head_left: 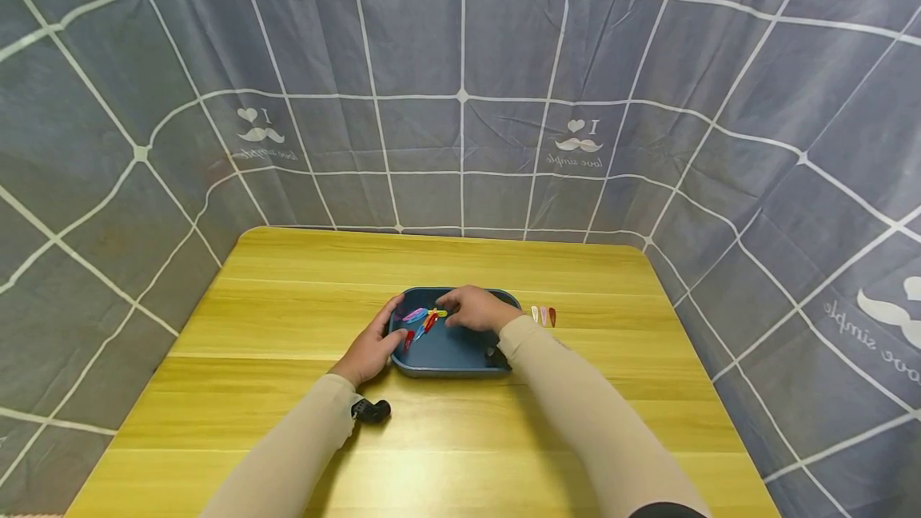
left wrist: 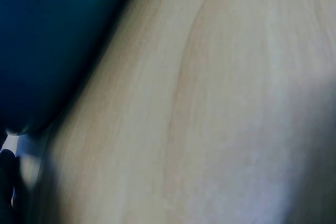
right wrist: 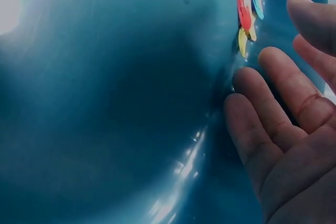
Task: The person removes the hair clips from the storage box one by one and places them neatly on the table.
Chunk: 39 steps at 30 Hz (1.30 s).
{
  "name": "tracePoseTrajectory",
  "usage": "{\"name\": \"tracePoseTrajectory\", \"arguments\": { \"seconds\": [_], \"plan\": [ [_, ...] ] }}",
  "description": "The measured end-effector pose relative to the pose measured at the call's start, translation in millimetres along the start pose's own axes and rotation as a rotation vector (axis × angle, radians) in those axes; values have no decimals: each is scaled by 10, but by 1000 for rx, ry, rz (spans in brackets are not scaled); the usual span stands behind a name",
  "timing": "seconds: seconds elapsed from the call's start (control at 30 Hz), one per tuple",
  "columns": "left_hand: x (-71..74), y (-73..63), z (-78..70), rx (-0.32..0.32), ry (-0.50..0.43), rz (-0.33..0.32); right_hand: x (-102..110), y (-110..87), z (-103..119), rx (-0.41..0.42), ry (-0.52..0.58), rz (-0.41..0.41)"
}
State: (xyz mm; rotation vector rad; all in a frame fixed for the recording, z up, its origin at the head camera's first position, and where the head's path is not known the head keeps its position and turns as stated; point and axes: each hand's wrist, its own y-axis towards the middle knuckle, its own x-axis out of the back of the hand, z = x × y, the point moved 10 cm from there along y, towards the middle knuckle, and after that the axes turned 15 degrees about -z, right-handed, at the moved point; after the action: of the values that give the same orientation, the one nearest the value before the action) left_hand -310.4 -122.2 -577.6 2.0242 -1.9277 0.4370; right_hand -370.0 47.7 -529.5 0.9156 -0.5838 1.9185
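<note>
A dark blue tray (head_left: 460, 354) sits on the table. My left hand (head_left: 369, 351) holds its left rim, thumb over the edge and fingers along the outside. Several coloured snap hair clips (head_left: 430, 322) lie together in the tray's left part. A red hair clip (head_left: 408, 340) is close to the left thumb. My right hand (head_left: 475, 310) hovers inside the tray, fingertips close to a yellow hair clip (head_left: 440, 313). In the right wrist view the right fingers (right wrist: 283, 82) are loosely bent and spread from the thumb, with nothing seen between them.
To the right of the tray, white, pink and dark red hair clips (head_left: 544, 316) lie in a row on the wooden table (head_left: 576, 278). A grey checked curtain (head_left: 417, 134) surrounds the table's back and sides. A black wrist device (head_left: 371, 411) sits on the left sleeve.
</note>
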Motion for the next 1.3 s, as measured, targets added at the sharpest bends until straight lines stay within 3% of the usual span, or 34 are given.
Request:
{"name": "tracePoseTrajectory", "arguments": {
  "seconds": [0.97,1.3],
  "plan": [
    [-2,-15,-79,-38,-25,7,-487,204,305,104,-325,42],
    [8,-9,-43,-24,-28,7,-493,216,323,107,-333,13]
  ]
}}
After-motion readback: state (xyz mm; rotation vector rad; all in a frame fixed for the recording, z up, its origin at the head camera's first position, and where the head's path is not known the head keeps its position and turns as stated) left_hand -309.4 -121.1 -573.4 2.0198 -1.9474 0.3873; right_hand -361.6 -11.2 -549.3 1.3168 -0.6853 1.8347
